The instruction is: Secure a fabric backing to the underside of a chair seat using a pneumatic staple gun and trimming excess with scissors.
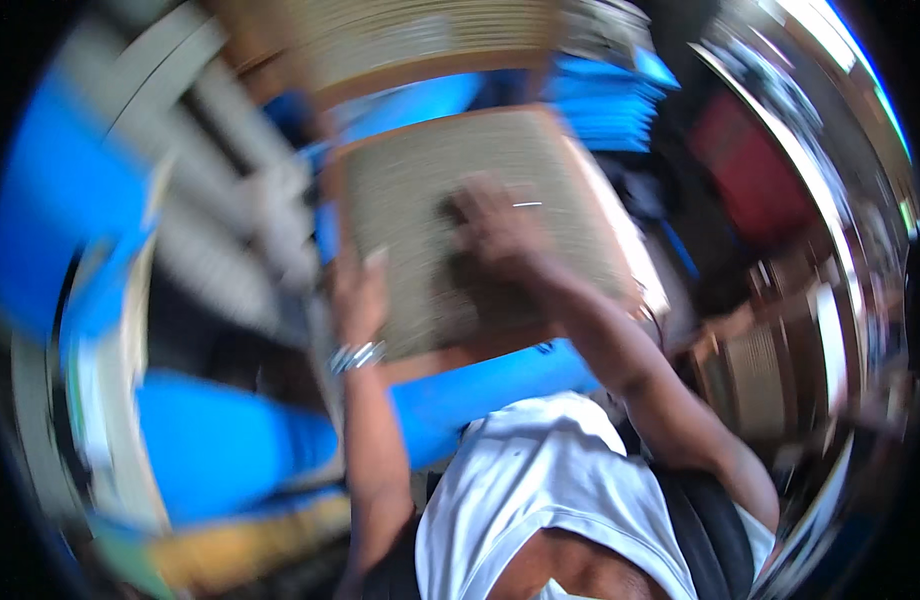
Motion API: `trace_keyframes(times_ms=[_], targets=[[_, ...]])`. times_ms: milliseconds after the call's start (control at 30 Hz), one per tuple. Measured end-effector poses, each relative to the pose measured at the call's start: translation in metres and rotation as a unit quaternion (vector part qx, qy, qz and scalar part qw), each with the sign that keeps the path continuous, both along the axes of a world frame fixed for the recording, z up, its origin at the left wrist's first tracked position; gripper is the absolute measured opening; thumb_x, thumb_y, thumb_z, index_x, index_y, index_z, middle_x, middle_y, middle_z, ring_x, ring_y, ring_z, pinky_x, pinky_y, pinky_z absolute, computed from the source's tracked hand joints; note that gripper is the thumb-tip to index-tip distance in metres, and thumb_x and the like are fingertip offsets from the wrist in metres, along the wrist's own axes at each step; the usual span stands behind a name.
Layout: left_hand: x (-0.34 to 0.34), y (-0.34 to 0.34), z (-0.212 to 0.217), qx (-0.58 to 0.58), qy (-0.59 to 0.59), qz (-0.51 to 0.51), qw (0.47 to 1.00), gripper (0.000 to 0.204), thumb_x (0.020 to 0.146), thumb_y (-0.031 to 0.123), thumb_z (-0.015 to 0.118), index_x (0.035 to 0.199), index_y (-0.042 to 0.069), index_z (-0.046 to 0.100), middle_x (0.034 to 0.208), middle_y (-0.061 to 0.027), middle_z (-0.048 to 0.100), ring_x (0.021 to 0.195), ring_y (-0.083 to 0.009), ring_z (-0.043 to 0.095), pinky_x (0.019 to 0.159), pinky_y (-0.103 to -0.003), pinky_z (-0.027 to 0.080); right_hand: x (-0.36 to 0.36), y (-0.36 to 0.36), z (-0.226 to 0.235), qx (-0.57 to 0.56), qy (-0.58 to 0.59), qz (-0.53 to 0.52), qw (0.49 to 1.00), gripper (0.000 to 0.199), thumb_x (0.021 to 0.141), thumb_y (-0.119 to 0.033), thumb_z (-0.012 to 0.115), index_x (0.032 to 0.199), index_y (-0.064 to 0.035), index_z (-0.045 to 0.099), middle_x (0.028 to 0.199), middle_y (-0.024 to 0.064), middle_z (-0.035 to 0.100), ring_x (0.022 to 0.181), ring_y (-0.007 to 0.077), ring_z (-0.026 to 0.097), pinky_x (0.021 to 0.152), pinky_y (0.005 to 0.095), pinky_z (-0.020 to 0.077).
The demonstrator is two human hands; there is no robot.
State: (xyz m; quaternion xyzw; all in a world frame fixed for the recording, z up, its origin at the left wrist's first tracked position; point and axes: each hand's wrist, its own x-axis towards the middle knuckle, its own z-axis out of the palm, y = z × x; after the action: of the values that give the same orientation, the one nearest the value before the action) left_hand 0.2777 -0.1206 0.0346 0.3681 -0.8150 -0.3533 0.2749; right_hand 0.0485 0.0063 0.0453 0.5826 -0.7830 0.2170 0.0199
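Observation:
A wooden chair (440, 345) with a greenish-brown, fabric-like seat pad (410, 180) stands in front of me, its slatted backrest (420, 40) on the far side. My left hand (360, 295), with a metal band at the wrist, grips the seat's left edge, thumb on top. Over the middle of the seat is my right hand (500, 225), smeared by motion, its fingers looking stretched out toward the far left. A thin bright streak (527, 204) shows beside that hand; what it is I cannot make out. Whether the right fingers touch the pad is unclear.
Under the chair lies a blue surface (500, 372). Stacked blue items (605, 100) are at the back right. More blurred chair parts (755, 375) stand at the right. Pale blurred pieces (220, 260) and blue panels (225, 445) crowd the left.

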Motion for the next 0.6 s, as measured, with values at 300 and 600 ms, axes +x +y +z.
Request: trace_keyframes(times_ms=[300, 600], targets=[[0.073, 0.042, -0.028, -0.009, -0.083, 0.033, 0.996, 0.091, 0.091, 0.066, 0.046, 0.155, 0.004, 0.027, 0.161, -0.0253, 0.016, 0.146, -0.0456, 0.021, 0.119, -0.054, 0.02, -0.02, -0.016, -0.07, 0.06, 0.086, -0.015, 0.994, 0.068, 0.102, -0.054, 0.036, 0.152, -0.0076, 0.037, 0.157, 0.02, 0.032, 0.144, 0.0384, 0.031, 0.117, 0.0533, 0.0235], [0.12, 0.069, -0.045, -0.019, -0.1, 0.121, 0.987, 0.075, 0.097, 0.06, 0.04, 0.153, 0.01, 0.033, 0.161, -0.0207, 0.02, 0.14, -0.0424, 0.036, 0.106, -0.053, 0.043, 0.045, -0.037, -0.031, 0.118, 0.14, 0.037, 0.982, 0.063, 0.103, -0.051, 0.035, 0.152, -0.0116, 0.038, 0.156, 0.0158, 0.035, 0.143, 0.0384, 0.033, 0.114, 0.0505, 0.0298]])
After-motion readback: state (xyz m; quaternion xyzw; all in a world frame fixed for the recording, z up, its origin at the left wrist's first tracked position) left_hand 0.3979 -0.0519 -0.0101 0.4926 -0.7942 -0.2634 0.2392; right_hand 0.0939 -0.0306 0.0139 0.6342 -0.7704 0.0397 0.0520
